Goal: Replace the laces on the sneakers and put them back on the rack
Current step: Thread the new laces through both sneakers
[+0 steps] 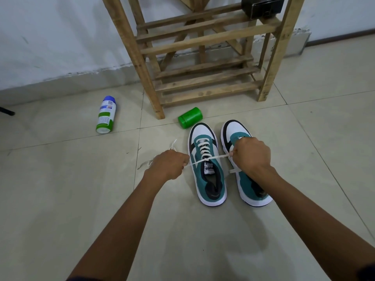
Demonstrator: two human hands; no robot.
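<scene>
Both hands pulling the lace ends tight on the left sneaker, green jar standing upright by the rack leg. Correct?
Not quite. The head view shows the green jar lying on its side by the rack leg. The rest holds: left hand and right hand pull the lace on the left sneaker.

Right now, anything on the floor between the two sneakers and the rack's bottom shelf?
Partly. A green jar lies on its side just ahead of the left sneaker, between its toe and the wooden rack. Nothing visible lies ahead of the right sneaker. The spray can lies well off to the left.

Pale tiled floor (203,240) with 2 sneakers (209,169), green jar (190,118), spray can (106,115), wooden rack (203,57).
</scene>
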